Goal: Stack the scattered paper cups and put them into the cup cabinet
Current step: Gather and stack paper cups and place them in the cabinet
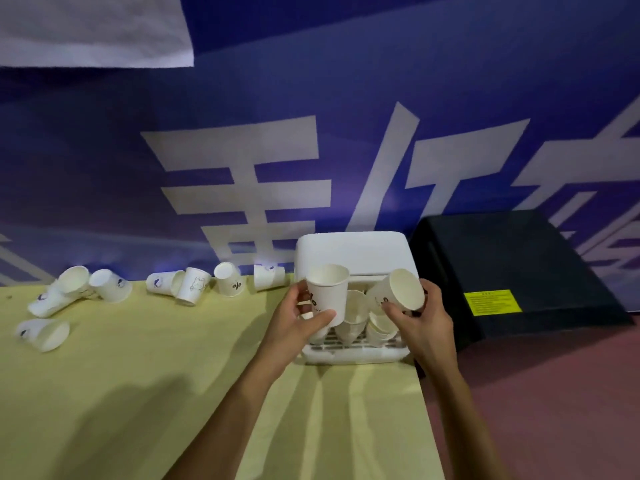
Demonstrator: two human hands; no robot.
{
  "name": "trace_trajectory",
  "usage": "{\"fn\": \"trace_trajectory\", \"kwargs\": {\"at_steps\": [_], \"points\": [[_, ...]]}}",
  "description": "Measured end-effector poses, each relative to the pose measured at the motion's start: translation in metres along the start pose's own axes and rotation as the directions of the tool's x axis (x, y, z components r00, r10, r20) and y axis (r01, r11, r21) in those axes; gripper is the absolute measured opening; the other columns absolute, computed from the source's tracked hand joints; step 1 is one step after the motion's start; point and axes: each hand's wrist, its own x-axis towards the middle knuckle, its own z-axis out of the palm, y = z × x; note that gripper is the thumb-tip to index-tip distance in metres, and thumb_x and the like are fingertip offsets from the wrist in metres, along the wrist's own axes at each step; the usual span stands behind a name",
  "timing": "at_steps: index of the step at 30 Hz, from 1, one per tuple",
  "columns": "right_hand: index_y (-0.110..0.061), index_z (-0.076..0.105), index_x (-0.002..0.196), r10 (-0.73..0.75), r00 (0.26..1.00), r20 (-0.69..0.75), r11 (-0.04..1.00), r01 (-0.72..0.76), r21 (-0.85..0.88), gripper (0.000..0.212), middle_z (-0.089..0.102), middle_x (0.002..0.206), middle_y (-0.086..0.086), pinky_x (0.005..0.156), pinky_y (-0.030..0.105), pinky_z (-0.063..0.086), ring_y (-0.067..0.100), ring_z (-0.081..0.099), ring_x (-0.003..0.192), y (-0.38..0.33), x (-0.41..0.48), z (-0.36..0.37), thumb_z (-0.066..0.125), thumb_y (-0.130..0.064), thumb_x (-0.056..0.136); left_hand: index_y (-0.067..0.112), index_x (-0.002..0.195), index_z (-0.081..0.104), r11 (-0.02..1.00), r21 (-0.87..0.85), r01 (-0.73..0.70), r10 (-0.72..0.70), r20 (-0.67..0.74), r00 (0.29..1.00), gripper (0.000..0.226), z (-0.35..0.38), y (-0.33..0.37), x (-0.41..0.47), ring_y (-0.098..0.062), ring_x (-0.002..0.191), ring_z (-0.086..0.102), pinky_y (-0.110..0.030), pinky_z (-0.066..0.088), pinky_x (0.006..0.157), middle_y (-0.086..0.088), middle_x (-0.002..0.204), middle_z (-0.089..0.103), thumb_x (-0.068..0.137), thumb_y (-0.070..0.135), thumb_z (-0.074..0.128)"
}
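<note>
Head view finds an upright paper cup (pixel 329 292) gripped in our left hand (pixel 301 317) and a tilted paper cup (pixel 398 292) gripped in our right hand (pixel 422 320), both just before the white cup cabinet (pixel 349 251), so we should square their rims before nesting, other scattered cups (pixel 194 285) lying along the table (pixel 138 375).
</note>
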Motion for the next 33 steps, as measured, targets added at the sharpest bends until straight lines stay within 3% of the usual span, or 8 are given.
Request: {"fn": "trace_trajectory", "kwargs": {"at_steps": [6,11,13,17,21,27,31,33], "points": [[-0.062,0.047,0.11,0.031,0.998,0.047,0.998,-0.034,0.06,0.06,0.064,0.102,-0.036,0.063,0.013,0.052,-0.009,0.066,0.09,0.019,0.011,-0.018,0.086,-0.036,0.074,0.049,0.124,0.055,0.996,0.092,-0.011,0.005,0.065,0.998,0.064,0.011,0.002,0.004,-0.008,0.11,0.065,-0.039,0.057,0.095,0.013,0.121,0.067,0.068,0.037,0.084],[-0.047,0.049,0.12,0.046,0.99,0.134,0.998,-0.04,-0.047,0.061,0.067,0.103,-0.022,0.063,0.003,0.045,-0.013,0.063,0.088,0.032,0.017,-0.026,0.084,-0.029,0.074,0.039,0.13,0.054,0.99,0.14,0.012,-0.023,0.081,0.996,0.07,0.017,0.001,0.008,-0.012,0.114,0.064,-0.046,0.054,0.099,0.012,0.126,0.065,0.066,0.04,0.083],[-0.045,0.049,0.122,0.049,0.987,0.154,0.996,-0.036,-0.08,0.061,0.067,0.102,-0.02,0.068,0.01,0.049,-0.006,0.065,0.091,0.035,0.015,-0.019,0.084,-0.031,0.074,0.037,0.128,0.056,0.99,0.141,0.024,-0.037,0.086,0.996,0.069,0.021,-0.002,0.009,-0.011,0.114,0.064,-0.044,0.054,0.099,0.013,0.124,0.066,0.065,0.041,0.084],[-0.038,0.048,0.126,0.024,0.99,0.138,0.985,0.0,-0.17,0.059,0.065,0.11,-0.01,0.081,0.042,0.056,0.016,0.063,0.099,0.038,0.011,0.003,0.079,-0.04,0.076,0.043,0.12,0.06,0.989,0.143,0.041,-0.058,0.113,0.992,0.057,0.026,-0.008,0.012,-0.011,0.112,0.065,-0.039,0.058,0.093,0.014,0.121,0.068,0.068,0.037,0.084],[-0.023,0.043,0.144,0.017,0.99,0.139,0.915,0.041,-0.401,0.073,0.061,0.127,0.007,0.09,0.046,0.051,0.03,0.056,0.111,0.047,0.008,0.021,0.077,-0.036,0.081,0.049,0.114,0.062,0.987,0.154,0.048,-0.067,0.118,0.991,0.052,0.025,-0.011,0.013,-0.012,0.11,0.066,-0.038,0.058,0.093,0.013,0.117,0.07,0.069,0.035,0.084],[-0.009,0.015,0.16,0.051,0.971,0.232,0.824,0.09,-0.559,0.097,0.033,0.153,0.015,0.109,0.041,0.036,0.034,0.038,0.133,0.053,0.004,0.029,0.073,-0.036,0.087,0.045,0.121,0.06,0.983,0.174,0.059,-0.082,0.131,0.988,0.057,0.021,-0.014,0.013,-0.01,0.111,0.065,-0.044,0.055,0.098,0.012,0.118,0.07,0.069,0.037,0.084],[-0.008,0.045,0.148,-0.152,0.972,0.181,0.89,0.214,-0.402,0.061,0.05,0.146,0.011,0.11,0.043,0.038,0.032,0.046,0.131,0.039,0.008,0.017,0.061,-0.004,0.088,0.045,0.124,0.059,0.981,0.186,0.055,-0.08,0.129,0.988,0.059,0.019,-0.013,0.012,-0.009,0.113,0.064,-0.043,0.054,0.099,0.013,0.12,0.069,0.07,0.038,0.084],[-0.017,0.06,0.134,-0.174,0.974,0.146,0.958,0.202,-0.205,0.046,0.064,0.131,0.0,0.105,0.039,0.046,0.02,0.057,0.123,0.029,0.01,0.009,0.056,-0.003,0.09,0.047,0.122,0.06,0.982,0.177,0.059,-0.082,0.123,0.989,0.059,0.02,-0.011,0.011,-0.008,0.11,0.065,-0.041,0.055,0.097,0.013,0.117,0.07,0.069,0.038,0.085]]}}
